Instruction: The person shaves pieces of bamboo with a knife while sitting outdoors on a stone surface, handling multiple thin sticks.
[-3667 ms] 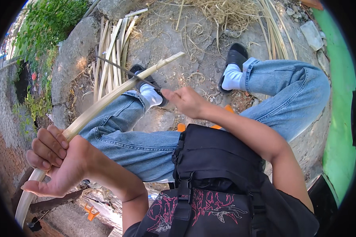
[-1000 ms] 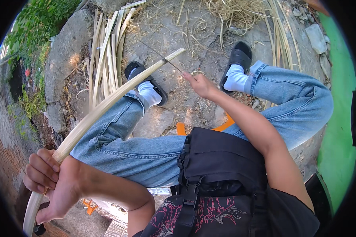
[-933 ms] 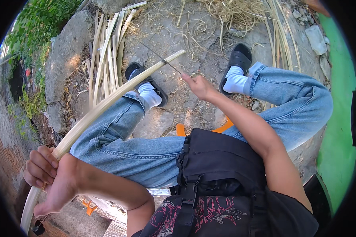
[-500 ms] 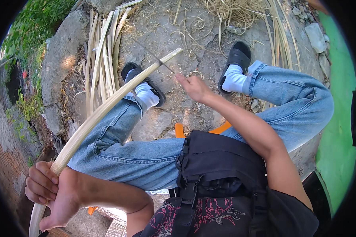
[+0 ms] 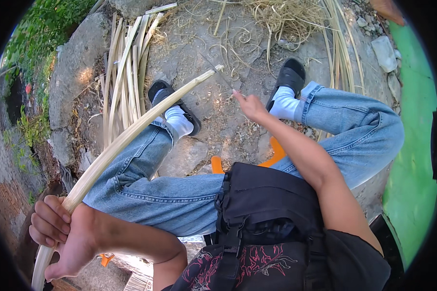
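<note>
A long pale strip of split bamboo or wood (image 5: 140, 127) runs slantwise from the lower left, over my left thigh, to above the ground between my feet. My left hand (image 5: 65, 237) is wrapped round its lower part, thumb pointing down. In my right hand (image 5: 251, 107) is a knife (image 5: 222, 76) with a thin, narrow blade; its handle is mostly hidden by my fingers. The blade crosses the strip at its far tip, where the end looks thinned and frayed. Whether the edge is biting into it cannot be made out.
Several pale strips (image 5: 124, 87) lie in a bundle beyond my left foot, and more strips (image 5: 342, 48) lie at the far right. Curly shavings (image 5: 291, 19) heap up at the back. Orange legs (image 5: 277, 153) show under me. A green surface (image 5: 412, 145) borders the right.
The knife has slid along the strip toward its far tip, my right hand moving slightly right. My left hand keeps its hold; the strip's tip sits slightly lower.
</note>
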`<move>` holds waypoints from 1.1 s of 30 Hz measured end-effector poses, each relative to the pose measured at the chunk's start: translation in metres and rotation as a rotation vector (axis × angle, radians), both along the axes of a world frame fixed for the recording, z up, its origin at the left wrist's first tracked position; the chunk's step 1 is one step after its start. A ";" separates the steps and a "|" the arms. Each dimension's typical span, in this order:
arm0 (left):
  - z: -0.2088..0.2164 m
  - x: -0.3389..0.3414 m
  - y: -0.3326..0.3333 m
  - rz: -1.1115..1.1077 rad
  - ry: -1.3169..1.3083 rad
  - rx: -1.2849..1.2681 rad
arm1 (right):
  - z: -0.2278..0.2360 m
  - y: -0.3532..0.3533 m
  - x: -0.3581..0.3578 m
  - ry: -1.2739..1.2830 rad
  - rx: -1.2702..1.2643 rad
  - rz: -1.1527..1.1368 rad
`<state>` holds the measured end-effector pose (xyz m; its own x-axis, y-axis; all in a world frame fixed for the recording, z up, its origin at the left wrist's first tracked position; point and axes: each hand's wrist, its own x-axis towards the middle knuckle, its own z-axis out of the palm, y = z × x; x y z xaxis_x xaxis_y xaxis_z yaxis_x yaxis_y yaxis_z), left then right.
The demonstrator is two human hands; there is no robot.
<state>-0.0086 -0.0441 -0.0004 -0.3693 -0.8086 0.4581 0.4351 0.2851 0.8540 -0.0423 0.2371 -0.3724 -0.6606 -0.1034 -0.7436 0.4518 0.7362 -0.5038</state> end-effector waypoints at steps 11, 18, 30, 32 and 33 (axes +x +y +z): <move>0.001 0.007 -0.003 -0.100 0.040 0.047 | 0.028 -0.016 0.006 0.010 -0.018 0.000; -0.003 0.012 -0.014 -0.564 0.096 0.070 | 0.074 -0.045 -0.003 0.054 -0.364 0.042; 0.001 0.008 0.004 -0.729 0.102 0.096 | 0.100 -0.038 -0.002 0.040 -0.346 0.087; 0.004 0.006 0.014 -0.810 0.144 0.119 | 0.115 -0.042 -0.005 0.042 -0.375 0.109; 0.006 0.007 0.015 -0.813 0.136 0.125 | 0.121 -0.043 0.001 0.133 -0.433 0.115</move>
<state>-0.0021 -0.0291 0.0057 -0.8079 -0.3613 0.4656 0.5661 -0.2563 0.7835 -0.0418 0.1939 -0.2519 -0.7135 -0.4634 -0.5255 0.2903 0.4871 -0.8237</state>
